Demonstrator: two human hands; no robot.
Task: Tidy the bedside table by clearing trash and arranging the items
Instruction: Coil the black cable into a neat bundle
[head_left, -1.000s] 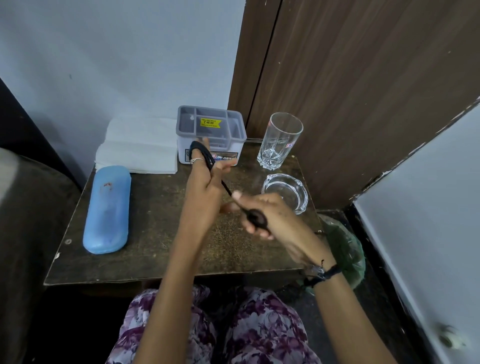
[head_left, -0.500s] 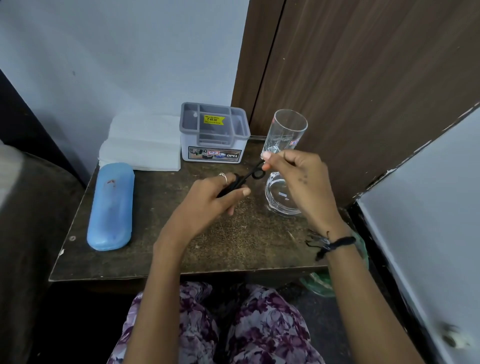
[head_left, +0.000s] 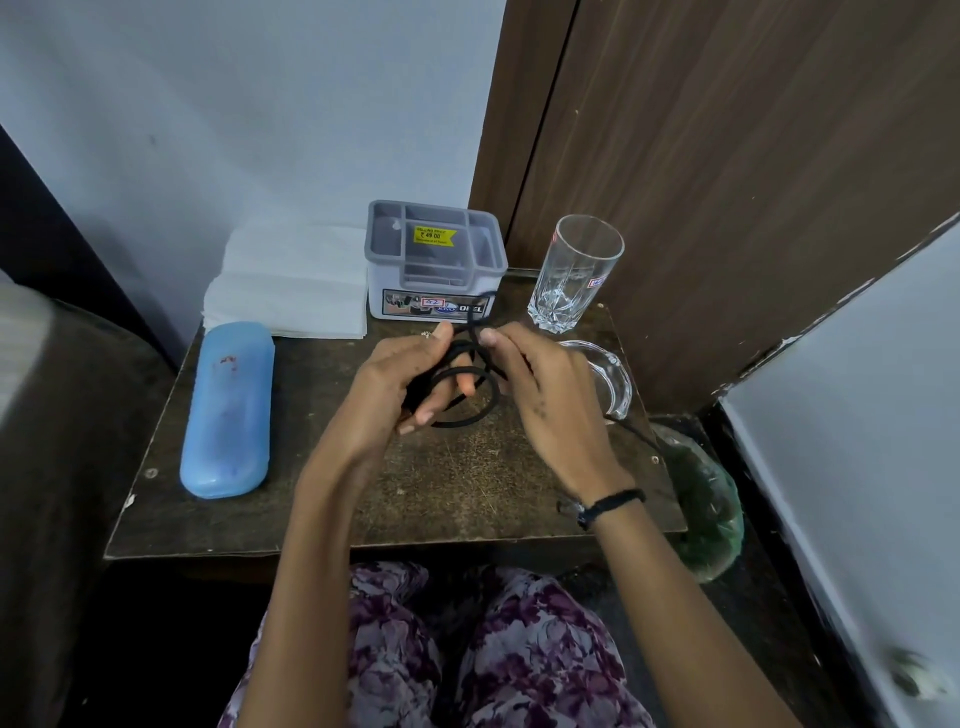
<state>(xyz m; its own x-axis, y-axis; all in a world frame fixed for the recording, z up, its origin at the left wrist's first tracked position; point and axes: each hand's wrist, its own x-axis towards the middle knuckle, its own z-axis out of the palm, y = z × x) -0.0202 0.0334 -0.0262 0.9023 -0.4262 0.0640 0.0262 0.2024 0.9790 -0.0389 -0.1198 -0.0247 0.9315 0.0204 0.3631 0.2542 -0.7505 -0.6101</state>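
Observation:
A thin black cable (head_left: 480, 410) hangs in loops above the middle of the dark wooden bedside table (head_left: 322, 499). My left hand (head_left: 400, 384) holds the coiled loops, with fingers through them. My right hand (head_left: 540, 384) pinches a strand of the same cable just to the right. A loose end trails off past the table's right edge. At the back stand a grey compartment organiser (head_left: 435, 260) with a yellow price sticker, a tall clear glass (head_left: 574, 275) and a folded white cloth (head_left: 291, 291). A blue spectacle case (head_left: 226, 410) lies on the left.
A clear glass ashtray (head_left: 610, 379) sits right of my hands, partly hidden by the right one. A green plastic bag (head_left: 701, 509) hangs beside the table's right edge. Brown wooden panels rise behind; a dark bed edge is at left. My lap in floral fabric is below.
The cable was stretched straight between my hands; now it lies in several loops around my left fingers, and my right hand has come in close to the left.

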